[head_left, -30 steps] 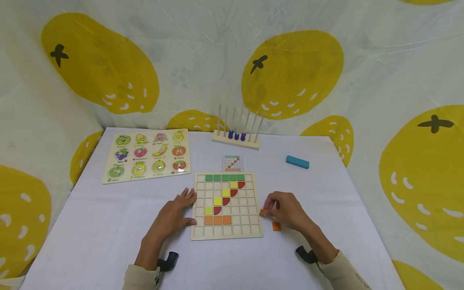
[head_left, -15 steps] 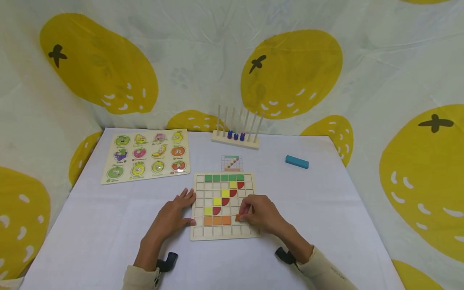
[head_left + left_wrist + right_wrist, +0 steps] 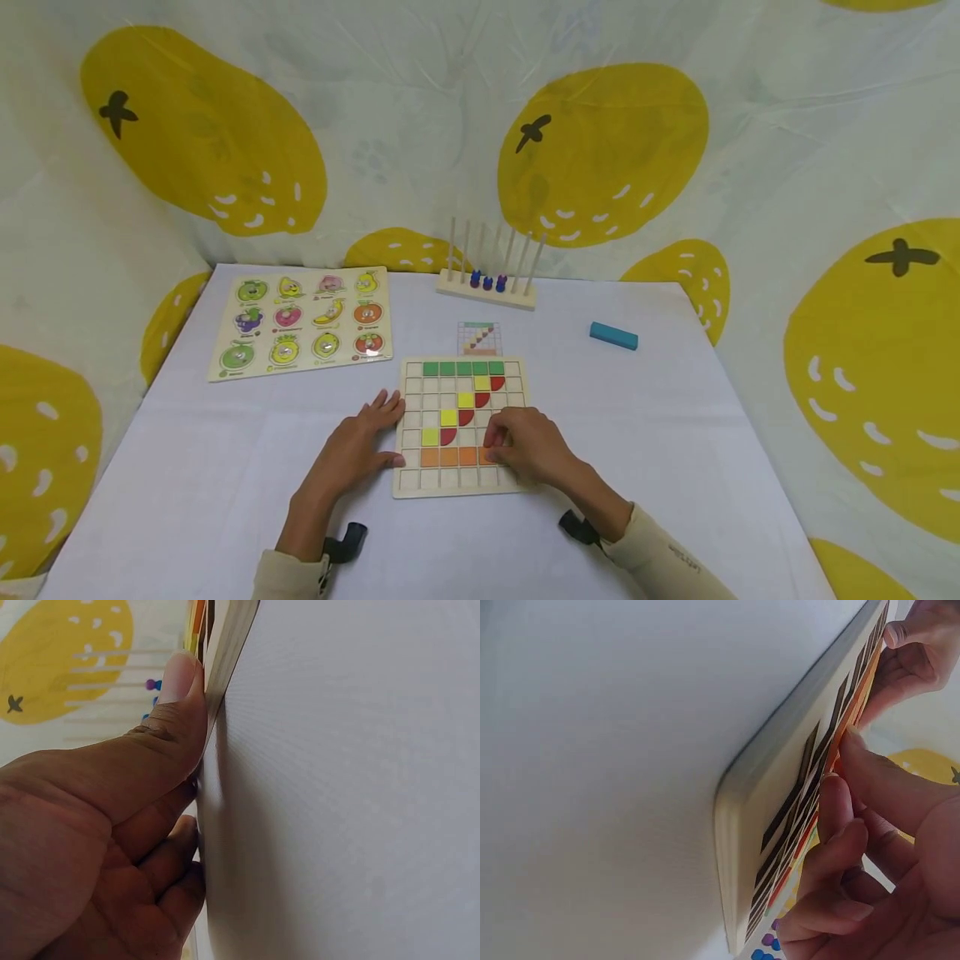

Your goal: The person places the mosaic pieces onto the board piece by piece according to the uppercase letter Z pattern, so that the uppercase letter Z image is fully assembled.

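Observation:
Near the table's middle lies a square wooden grid board [image 3: 450, 479]. It bears green squares [image 3: 465, 367] along the back, a diagonal of yellow squares [image 3: 448, 417] and red quarter-circles [image 3: 466, 417], and an orange row near the front. My left hand [image 3: 356, 450] rests against the board's left edge with thumb and fingers spread; the left wrist view shows the thumb [image 3: 178, 679] at its side. Over the right half of the board, my right hand [image 3: 528, 446] pinches an orange square tile [image 3: 483, 456] at the right end of the orange row. Its fingertips partly cover the tile.
A small pattern card [image 3: 478, 337] lies just behind the board. Farther back stands a peg stand [image 3: 487, 296] with blue and purple beads. A fruit puzzle board [image 3: 303, 325] lies at back left, a blue block [image 3: 613, 336] at back right.
My right hand has moved left from beside the board and lowered an orange tile into the orange row. Another orange tile on the table has gone out of sight. The left hand stays put.

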Action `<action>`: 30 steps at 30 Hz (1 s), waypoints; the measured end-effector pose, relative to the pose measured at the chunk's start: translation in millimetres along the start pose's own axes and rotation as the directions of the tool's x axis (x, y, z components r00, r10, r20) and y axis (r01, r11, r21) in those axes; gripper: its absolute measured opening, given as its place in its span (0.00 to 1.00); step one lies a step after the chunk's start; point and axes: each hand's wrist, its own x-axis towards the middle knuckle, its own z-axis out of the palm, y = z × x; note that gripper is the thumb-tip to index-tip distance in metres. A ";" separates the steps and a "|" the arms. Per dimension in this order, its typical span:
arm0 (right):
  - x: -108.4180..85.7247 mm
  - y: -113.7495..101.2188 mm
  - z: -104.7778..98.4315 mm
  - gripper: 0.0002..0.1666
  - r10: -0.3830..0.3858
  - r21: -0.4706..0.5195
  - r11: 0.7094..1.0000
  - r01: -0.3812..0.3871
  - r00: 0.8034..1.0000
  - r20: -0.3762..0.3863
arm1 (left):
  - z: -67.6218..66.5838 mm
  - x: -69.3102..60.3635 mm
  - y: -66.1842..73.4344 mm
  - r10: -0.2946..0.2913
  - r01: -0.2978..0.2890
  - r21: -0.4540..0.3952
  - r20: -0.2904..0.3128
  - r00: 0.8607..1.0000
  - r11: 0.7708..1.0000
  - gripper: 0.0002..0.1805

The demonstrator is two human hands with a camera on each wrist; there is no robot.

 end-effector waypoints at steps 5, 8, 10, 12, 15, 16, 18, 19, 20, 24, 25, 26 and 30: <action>-3.0 5.2 -2.2 0.12 -0.021 -0.002 1.000 0.021 1.000 -0.012 | 0.0 0.3 -0.6 -0.004 0.004 0.000 0.010 1.000 1.000 0.55; -8.3 11.9 -7.5 0.11 -0.019 0.013 1.000 0.020 0.999 -0.035 | 0.4 0.0 -0.8 -0.002 0.002 0.002 0.014 1.000 1.000 0.55; -13.6 17.3 -13.3 0.12 0.000 0.038 0.999 0.002 0.999 -0.049 | 0.8 -0.1 -0.7 -0.002 0.002 0.002 0.016 1.000 1.000 0.55; -19.2 24.1 -20.3 0.12 0.026 0.059 0.998 -0.022 0.998 -0.057 | 1.2 0.0 -0.9 -0.005 0.005 0.000 0.019 1.000 1.000 0.55; -28.1 36.1 -32.0 0.13 0.058 0.081 0.995 -0.053 0.997 -0.057 | 1.4 0.4 -1.3 -0.002 0.002 0.008 0.021 1.000 1.000 0.55; -31.1 40.5 -35.8 0.13 0.066 0.080 0.995 -0.062 0.996 -0.053 | 1.3 0.5 -1.3 -0.004 0.004 0.009 0.020 1.000 1.000 0.55; -36.9 49.9 -42.5 0.14 0.080 0.069 0.995 -0.077 0.996 -0.045 | 0.9 0.6 -0.7 -0.008 0.008 0.012 0.019 1.000 1.000 0.55; -39.8 54.4 -45.8 0.15 0.082 0.061 0.995 -0.080 0.996 -0.040 | 0.7 0.6 -0.4 -0.005 0.005 0.017 0.017 1.000 1.000 0.55; -42.8 58.9 -48.6 0.15 0.087 0.054 0.995 -0.085 0.996 -0.034 | 0.5 0.6 -0.2 -0.007 0.007 0.019 0.016 1.000 1.000 0.55; -54.2 73.8 -56.6 0.16 0.085 0.034 0.996 -0.084 0.996 -0.019 | -0.4 0.5 0.2 -0.010 0.009 0.021 0.021 1.000 1.000 0.55; -56.6 76.8 -57.5 0.17 0.080 0.031 0.996 -0.079 0.997 -0.015 | -0.5 0.5 0.3 -0.008 0.007 0.022 0.021 1.000 1.000 0.55; -58.6 79.4 -57.8 0.17 0.077 0.029 0.997 -0.077 0.997 -0.011 | -0.7 0.4 0.6 -0.010 0.010 0.020 0.022 1.000 1.000 0.55; -63.2 85.3 -56.3 0.18 0.079 0.023 0.997 -0.079 0.997 0.001 | -0.8 0.0 1.1 -0.005 0.004 0.020 0.022 1.000 1.000 0.55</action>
